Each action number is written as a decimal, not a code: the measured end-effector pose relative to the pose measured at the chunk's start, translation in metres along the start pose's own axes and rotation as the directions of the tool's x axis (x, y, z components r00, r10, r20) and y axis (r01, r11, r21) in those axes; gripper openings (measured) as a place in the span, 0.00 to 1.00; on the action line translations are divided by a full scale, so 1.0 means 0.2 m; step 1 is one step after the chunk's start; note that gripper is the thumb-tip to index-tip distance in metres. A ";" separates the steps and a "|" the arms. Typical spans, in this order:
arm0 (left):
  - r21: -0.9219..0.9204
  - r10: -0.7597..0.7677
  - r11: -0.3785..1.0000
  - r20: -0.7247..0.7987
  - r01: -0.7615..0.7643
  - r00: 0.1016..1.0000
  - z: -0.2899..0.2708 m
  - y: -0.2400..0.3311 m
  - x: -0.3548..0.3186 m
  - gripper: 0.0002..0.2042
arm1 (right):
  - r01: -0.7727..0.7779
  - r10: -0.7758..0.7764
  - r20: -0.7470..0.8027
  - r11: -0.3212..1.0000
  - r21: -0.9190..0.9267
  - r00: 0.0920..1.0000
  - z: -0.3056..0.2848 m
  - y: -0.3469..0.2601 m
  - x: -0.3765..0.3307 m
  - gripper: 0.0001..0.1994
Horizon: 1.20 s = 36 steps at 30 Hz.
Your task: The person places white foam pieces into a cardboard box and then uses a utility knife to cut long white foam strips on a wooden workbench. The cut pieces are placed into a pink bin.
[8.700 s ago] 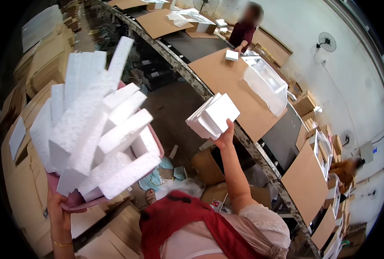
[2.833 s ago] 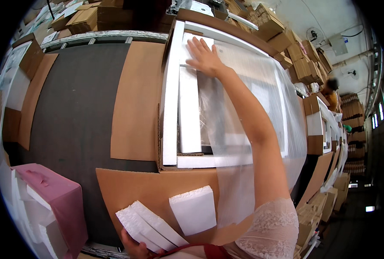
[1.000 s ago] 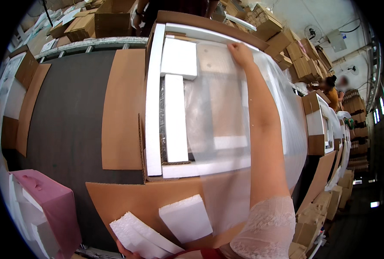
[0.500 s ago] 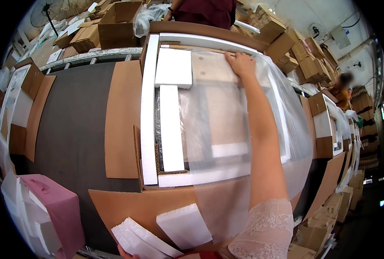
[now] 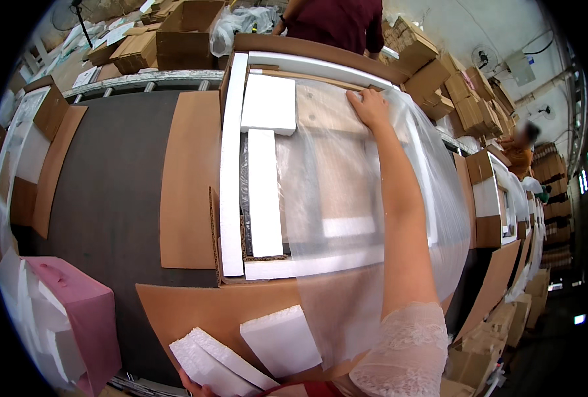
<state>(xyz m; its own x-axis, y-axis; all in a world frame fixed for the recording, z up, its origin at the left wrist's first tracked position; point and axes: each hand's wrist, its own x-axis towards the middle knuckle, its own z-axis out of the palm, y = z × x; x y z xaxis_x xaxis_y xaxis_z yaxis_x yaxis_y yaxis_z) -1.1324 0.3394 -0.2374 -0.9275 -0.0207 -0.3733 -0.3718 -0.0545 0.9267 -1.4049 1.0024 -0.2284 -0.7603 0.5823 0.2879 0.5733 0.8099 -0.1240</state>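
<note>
A translucent plastic sheet (image 5: 347, 192) drapes over the right part of an open carton (image 5: 233, 276) lined with white foam strips. At the carton's far side, my right hand (image 5: 371, 108) is closed on the sheet's upper edge, thumb toward the left; its fingertips are partly hidden. Beneath the sheet lie pale wooden-looking panels, seen hazily. White foam blocks (image 5: 267, 104) stand uncovered at the carton's left. Mostly cut off at the bottom, my left hand (image 5: 198, 385) grips a pair of white foam pieces (image 5: 218, 364) by their lower left edge. Another foam block (image 5: 281, 339) rests on the near carton flap.
A pink bin (image 5: 85, 317) with foam pieces stands at lower left. The dark conveyor belt (image 5: 119, 178) runs under the carton, with other cartons (image 5: 487, 198) left and right. A person in a dark red top (image 5: 334, 25) stands beyond; another person (image 5: 522, 149) is at far right.
My right hand has shifted only slightly at the carton's far side, still with the sheet. The left hand shows a little more beside the foam pieces. The person beyond has moved slightly right.
</note>
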 end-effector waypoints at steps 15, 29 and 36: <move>0.551 0.183 0.757 0.337 -0.351 0.924 -0.12 0.06 0.02 0.39 | 0.567 -0.565 0.098 0.824 0.013 0.819 -0.07 -0.30 -0.44 0.29; 0.611 0.429 0.494 0.448 -0.619 0.785 -0.01 0.16 -0.11 0.46 | -0.075 -0.134 0.359 0.856 0.511 0.924 -0.82 -0.60 -2.54 0.47; 0.556 0.431 0.596 0.387 -0.579 0.815 0.01 0.18 -0.15 0.54 | -0.201 -0.164 0.329 0.521 0.830 0.930 -0.83 -0.98 -2.82 0.40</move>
<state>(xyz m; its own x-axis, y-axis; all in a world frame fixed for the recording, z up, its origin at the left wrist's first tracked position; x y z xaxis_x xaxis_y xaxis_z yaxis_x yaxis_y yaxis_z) -1.1188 0.3397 -0.1926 -0.9316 0.3459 0.1118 0.2935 0.5342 0.7928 -1.0379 0.5036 -0.2097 -0.9018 0.4315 -0.0241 0.1982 0.3632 -0.9104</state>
